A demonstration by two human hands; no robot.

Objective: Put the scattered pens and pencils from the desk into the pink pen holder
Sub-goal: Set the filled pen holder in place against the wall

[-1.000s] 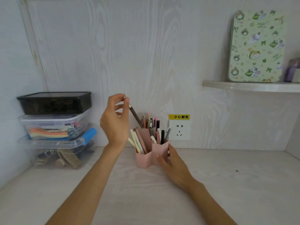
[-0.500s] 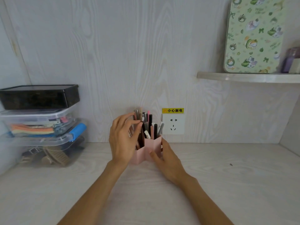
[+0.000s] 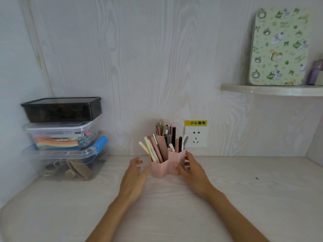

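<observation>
Pink pen holder (image 3: 167, 165), far on desk (image 3: 244, 198), full of light pens: my right hand (image 3: 191, 169) grasps its side; left hand (image 3: 134, 179), blurred, seems released. Rigid, tippable; hold low.

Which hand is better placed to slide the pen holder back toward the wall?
Right, probably. The right hand already grips the pink pen holder; the left hand hovers open beside it, not touching.

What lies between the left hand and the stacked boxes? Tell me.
Only bare desk between the left hand and the stacked boxes, per the head view.
</observation>
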